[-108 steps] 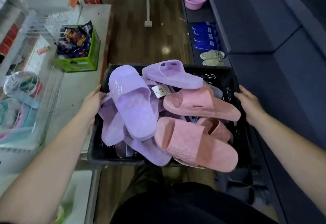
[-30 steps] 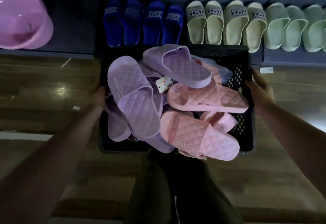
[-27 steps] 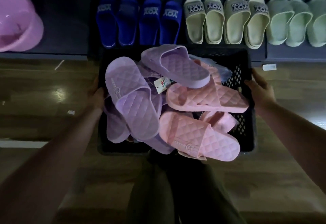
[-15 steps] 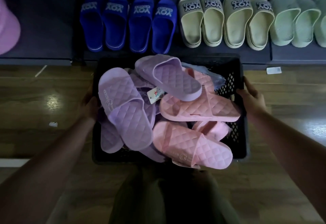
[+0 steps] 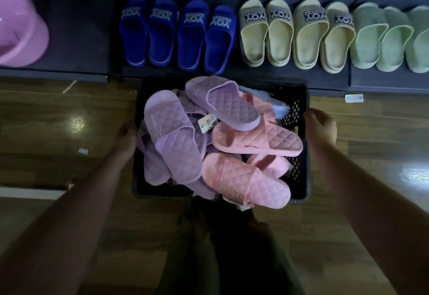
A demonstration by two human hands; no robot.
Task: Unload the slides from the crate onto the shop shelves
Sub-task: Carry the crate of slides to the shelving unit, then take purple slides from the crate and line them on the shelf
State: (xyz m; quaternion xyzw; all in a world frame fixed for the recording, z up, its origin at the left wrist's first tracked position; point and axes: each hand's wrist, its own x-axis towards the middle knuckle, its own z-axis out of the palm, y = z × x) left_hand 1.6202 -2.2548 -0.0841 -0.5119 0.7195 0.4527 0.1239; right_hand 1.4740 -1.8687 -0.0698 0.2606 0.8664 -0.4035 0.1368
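A black plastic crate (image 5: 299, 155) sits low over the wooden floor, right in front of a dark bottom shelf (image 5: 88, 39). It is heaped with several quilted purple slides (image 5: 176, 146) and pink slides (image 5: 246, 178); a paper tag (image 5: 207, 123) lies among them. My left hand (image 5: 126, 136) grips the crate's left side and my right hand (image 5: 320, 127) grips its right rim, fingers curled over the edge.
On the shelf stand blue slides (image 5: 176, 34), cream slides (image 5: 294, 34) and pale green slides (image 5: 390, 39) in rows. A pink basin (image 5: 21, 32) rests at the shelf's left end. A white label (image 5: 354, 98) and paper scraps lie on the floor. My legs are below the crate.
I have turned from the aisle to face the shelf, and the crate has come down toward the floor close to the shelf's front. Both hands have stayed on its sides.
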